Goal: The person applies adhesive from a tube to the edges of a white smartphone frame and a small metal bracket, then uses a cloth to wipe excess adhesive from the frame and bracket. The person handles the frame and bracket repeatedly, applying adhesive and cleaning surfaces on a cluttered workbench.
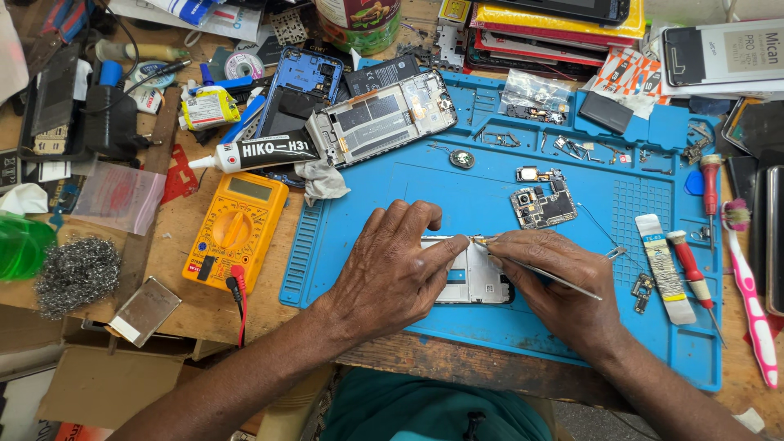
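Head view shows a white phone frame (472,278) lying flat on the blue repair mat (392,188), near its front edge. The left hand (392,269) presses down on the frame's left part, fingers curled over its top edge. The right hand (563,282) is closed around thin metal tweezers (543,269), their tip touching the frame's upper edge. Just beyond lies a small circuit board (543,204); an opened phone (384,114) and yellow multimeter (237,229) sit to the left
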